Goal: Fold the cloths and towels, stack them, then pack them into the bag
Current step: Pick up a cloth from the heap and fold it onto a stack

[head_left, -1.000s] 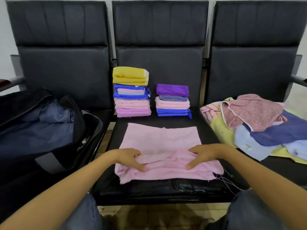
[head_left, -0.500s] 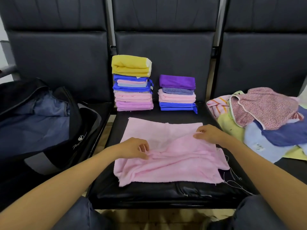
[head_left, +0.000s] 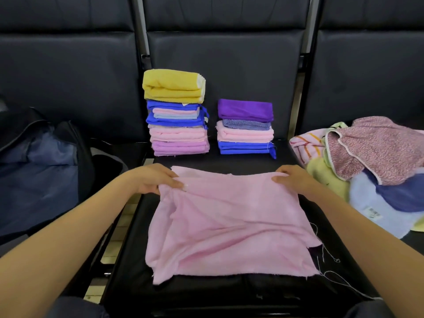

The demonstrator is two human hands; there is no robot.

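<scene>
Both hands on the pink cloth.
Left hand [head_left: 156, 180] and right hand [head_left: 291, 179] each pinch a far corner of the cloth [head_left: 229, 226], doubled over on the middle seat [head_left: 206, 292].

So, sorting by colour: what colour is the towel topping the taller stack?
The towel is yellow; head view.

Views: one. Head camera, worn by the person, wide-angle (the chair posts lean outward toward the frame's top). Faces forward and down onto the middle seat [head_left: 229, 292] of a chair row. Close range: both forearms enter from the lower corners, left hand [head_left: 156, 180] and right hand [head_left: 291, 177] at the pink cloth [head_left: 229, 221] just above frame centre. Seat backs [head_left: 229, 65] fill the upper third; dark bag [head_left: 46, 168] at left edge.
</scene>
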